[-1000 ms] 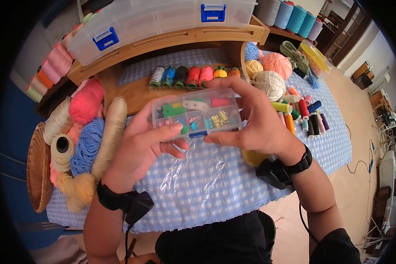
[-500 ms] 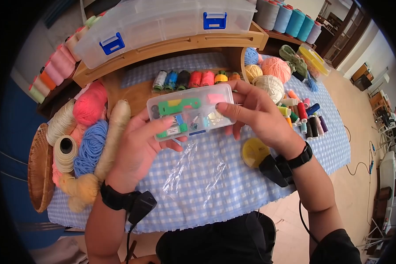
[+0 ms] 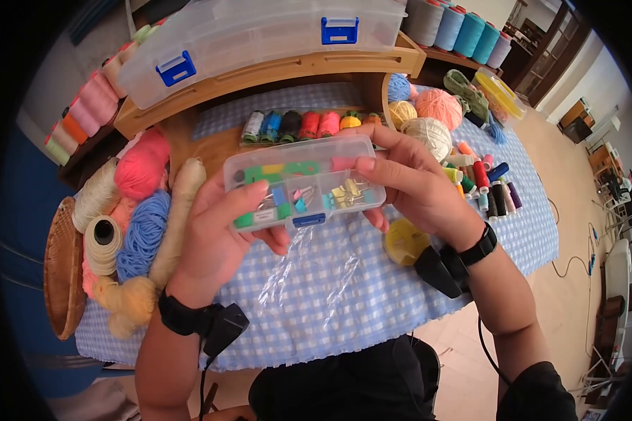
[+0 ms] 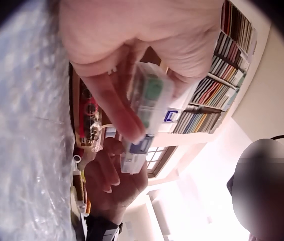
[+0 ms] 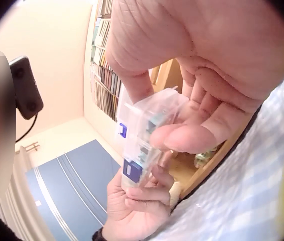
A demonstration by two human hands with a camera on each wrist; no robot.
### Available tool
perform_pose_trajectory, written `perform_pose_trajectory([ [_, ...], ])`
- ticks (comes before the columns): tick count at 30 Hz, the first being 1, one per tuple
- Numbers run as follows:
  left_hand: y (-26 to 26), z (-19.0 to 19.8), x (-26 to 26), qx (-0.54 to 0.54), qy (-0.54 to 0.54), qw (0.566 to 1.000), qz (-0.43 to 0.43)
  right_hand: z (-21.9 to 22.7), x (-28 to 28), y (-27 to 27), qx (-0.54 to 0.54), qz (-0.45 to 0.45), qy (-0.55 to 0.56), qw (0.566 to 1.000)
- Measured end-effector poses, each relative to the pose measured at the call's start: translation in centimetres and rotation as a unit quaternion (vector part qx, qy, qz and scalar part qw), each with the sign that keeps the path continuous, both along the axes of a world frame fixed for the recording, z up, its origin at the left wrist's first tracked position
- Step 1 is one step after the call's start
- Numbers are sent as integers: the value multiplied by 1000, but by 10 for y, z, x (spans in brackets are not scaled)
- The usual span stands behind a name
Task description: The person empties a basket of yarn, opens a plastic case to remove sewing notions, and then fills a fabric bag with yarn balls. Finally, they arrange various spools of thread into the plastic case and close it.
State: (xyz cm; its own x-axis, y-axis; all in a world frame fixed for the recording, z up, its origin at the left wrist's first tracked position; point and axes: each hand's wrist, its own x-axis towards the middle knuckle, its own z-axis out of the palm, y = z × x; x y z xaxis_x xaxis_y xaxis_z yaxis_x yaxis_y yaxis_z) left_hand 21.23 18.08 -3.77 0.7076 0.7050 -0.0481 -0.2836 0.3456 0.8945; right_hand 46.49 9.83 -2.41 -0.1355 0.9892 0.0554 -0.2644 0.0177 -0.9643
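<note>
A clear plastic compartment box (image 3: 323, 148) with a small blue latch (image 3: 309, 219) is held above the table between both hands. Through its lid I see a long green piece (image 3: 302, 168), yellow metal clips (image 3: 349, 193) and other small coloured items. My left hand (image 3: 214, 221) grips the left end, thumb over the lid and fingers beneath. At the right end my right hand (image 3: 425, 189) holds the box with its thumb on the lid, fingers behind and under it. In the left wrist view the box (image 4: 154, 108) appears edge-on, its latch on the near side.
Yarn skeins (image 3: 144, 235) and a wicker basket (image 3: 64, 266) lie at left. Behind the box stands a row of thread spools (image 3: 309, 125) under a wooden shelf (image 3: 260, 81) bearing a large clear case (image 3: 260, 42). Yarn balls (image 3: 439, 109), loose spools (image 3: 497, 200) and a yellow round object (image 3: 406, 242) sit at right.
The right thumb has shifted from the box's front edge onto its lid. The box has moved slightly left, and its tilt has changed. The left hand keeps its hold.
</note>
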Motion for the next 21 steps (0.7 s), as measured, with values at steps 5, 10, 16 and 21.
perform_pose_trajectory([
  [5,1,-2,0,16,117,993,2,4,1,0,-95,-2,-52,994],
  [10,0,11,-1,-25,69,996,-45,1,6,1,-117,36,67,990],
  [16,12,8,-6,-154,86,983,-52,-2,10,4,-152,96,151,972],
  [21,19,5,-10,-264,43,961,-75,0,1,-3,-11,26,-67,997],
])
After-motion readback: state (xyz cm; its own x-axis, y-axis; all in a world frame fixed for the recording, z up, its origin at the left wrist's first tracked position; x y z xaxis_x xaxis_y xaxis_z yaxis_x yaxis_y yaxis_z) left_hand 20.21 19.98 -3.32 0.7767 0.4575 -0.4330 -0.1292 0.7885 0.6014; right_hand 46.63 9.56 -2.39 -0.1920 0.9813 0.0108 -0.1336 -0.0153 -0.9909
